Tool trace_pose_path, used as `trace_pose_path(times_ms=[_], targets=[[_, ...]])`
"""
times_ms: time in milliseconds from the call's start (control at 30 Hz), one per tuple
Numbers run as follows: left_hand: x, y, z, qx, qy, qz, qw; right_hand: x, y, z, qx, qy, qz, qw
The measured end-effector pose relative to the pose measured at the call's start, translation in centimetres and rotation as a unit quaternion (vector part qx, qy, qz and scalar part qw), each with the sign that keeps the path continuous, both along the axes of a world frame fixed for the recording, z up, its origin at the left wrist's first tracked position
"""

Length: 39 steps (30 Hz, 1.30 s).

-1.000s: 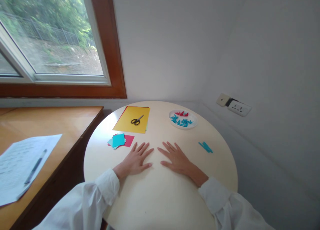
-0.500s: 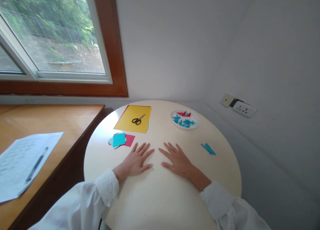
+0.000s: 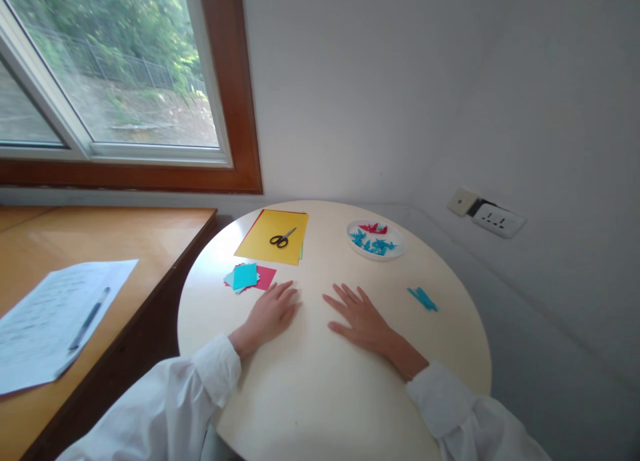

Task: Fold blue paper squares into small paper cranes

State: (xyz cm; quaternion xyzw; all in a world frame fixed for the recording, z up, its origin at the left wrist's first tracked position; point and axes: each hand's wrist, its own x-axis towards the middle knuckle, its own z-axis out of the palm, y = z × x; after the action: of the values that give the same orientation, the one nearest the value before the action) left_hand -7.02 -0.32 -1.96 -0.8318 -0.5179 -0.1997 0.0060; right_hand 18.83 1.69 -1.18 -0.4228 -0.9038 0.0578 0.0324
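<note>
My left hand (image 3: 271,312) is just above or on the round cream table (image 3: 305,394), fingers loosely extended and holding nothing. Its fingertips are close to a pink paper square (image 3: 267,277), beside a small pile topped by a turquoise square (image 3: 245,276). Flat on the tabletop lies my right hand (image 3: 359,317), fingers spread and bare. To its right are several turquoise paper strips (image 3: 424,299). Behind it stands a white round dish (image 3: 401,249) with folded blue paper pieces (image 3: 375,245) and red ones (image 3: 373,228) that look like small cranes.
Black-handled scissors (image 3: 282,239) rest on yellow paper sheets (image 3: 260,237) at the back left. A wooden desk (image 3: 165,237) on the left carries written papers (image 3: 45,314) and a pen (image 3: 90,318). A window and walls border the table; a socket (image 3: 497,219) is at right.
My left hand has drawn its thumb and fingers closer together and lifted or turned slightly. My right hand stays spread on the table. The whole view has shifted a little.
</note>
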Motion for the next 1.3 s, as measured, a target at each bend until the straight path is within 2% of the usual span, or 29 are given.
trace_pose_path(times_ms=[67,167,267,367,733,933,1167,1267,1300], targets=[[-1.5,0.4,0.1,0.034,-0.042,0.082,0.995,0.0,0.0,0.0,-0.002,-0.001,-0.001,1.000],[-4.3,0.9,0.3,0.043,-0.034,0.149,0.987,0.0,0.0,0.0,-0.010,-0.008,-0.006,1.000],[-6.6,1.1,0.6,-0.004,-0.022,0.176,0.984,0.0,0.0,-0.1,-0.012,-0.005,-0.005,1.000],[-7.4,0.9,0.9,-0.057,-0.033,0.184,0.981,0.0,0.1,-0.1,-0.009,0.000,-0.005,1.000],[-6.9,1.0,2.0,-0.066,-0.024,0.197,0.978,-0.1,0.0,0.2,-0.021,-0.012,-0.012,1.000],[-7.3,1.7,2.6,-0.030,-0.051,0.227,0.972,-0.1,0.1,0.0,-0.014,0.002,-0.009,1.000],[-6.4,2.3,6.1,0.063,-0.178,0.226,0.956,0.1,0.3,-0.4,-0.019,0.040,-0.014,0.999],[-4.8,1.9,7.5,0.041,-0.284,0.210,0.935,-0.1,0.5,-0.4,-0.007,0.146,-0.047,0.988],[-4.1,1.6,7.8,-0.001,-0.371,0.184,0.910,-0.3,0.6,-0.2,-0.004,0.201,-0.062,0.978]])
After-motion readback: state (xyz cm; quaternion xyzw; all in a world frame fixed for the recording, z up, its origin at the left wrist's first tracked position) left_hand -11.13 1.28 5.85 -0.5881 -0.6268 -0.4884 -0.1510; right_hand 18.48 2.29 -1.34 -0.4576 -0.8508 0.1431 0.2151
